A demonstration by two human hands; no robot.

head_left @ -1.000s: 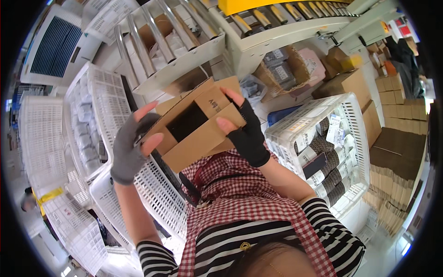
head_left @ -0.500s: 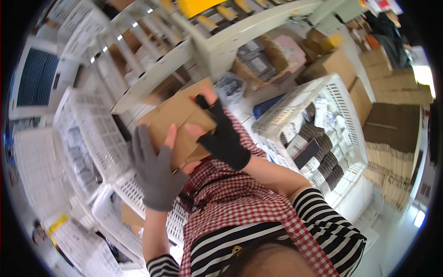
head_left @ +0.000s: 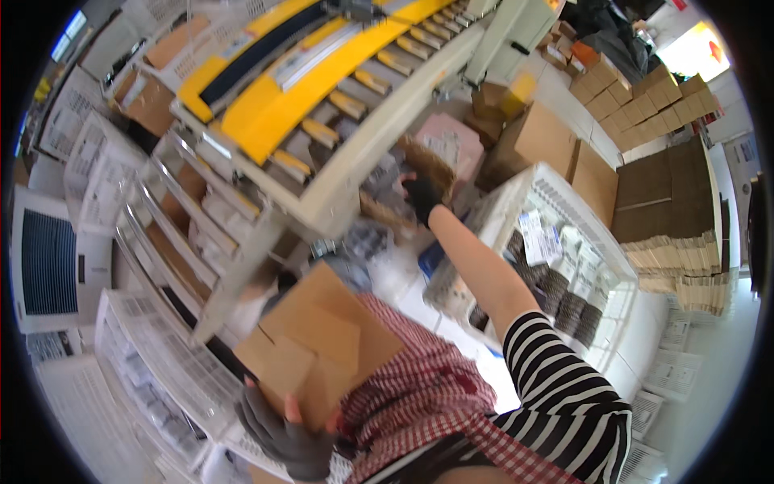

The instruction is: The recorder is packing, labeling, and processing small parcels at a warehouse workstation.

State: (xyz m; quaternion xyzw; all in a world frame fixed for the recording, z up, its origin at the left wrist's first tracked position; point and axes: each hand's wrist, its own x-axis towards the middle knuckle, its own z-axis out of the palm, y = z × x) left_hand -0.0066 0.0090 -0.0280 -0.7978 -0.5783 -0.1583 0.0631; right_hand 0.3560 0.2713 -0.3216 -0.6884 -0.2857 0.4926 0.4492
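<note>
The yellow machine (head_left: 266,125) anchors the scene, with a long pale rail (head_left: 383,133) along its right edge. The small cardboard box (head_left: 322,339) is nearer the person than the yellow machine, well apart from it and tilted, with flaps folded across its visible face. The left hand (head_left: 290,440), in a grey glove, grips the box's near left corner: thumb and fingers are bent close around the cardboard edge.

The right hand (head_left: 423,200), in a black glove, reaches to the right of the yellow machine, at the open carton (head_left: 434,165) just beside the rail. Its fingers look partly bent; blur keeps me from telling how far apart they are or whether they have hold of anything.

Room around that hand is narrow. The rail bounds it on the machine's side, and a white crate (head_left: 576,211) holding dark packs (head_left: 556,290) stands farther right of the yellow machine, its rim near the forearm. Left of the box, the roller rack (head_left: 239,278) juts from the yellow machine toward the person. A clear plastic bag (head_left: 367,242) sits in the gap between the box and the machine's near corner.
</note>
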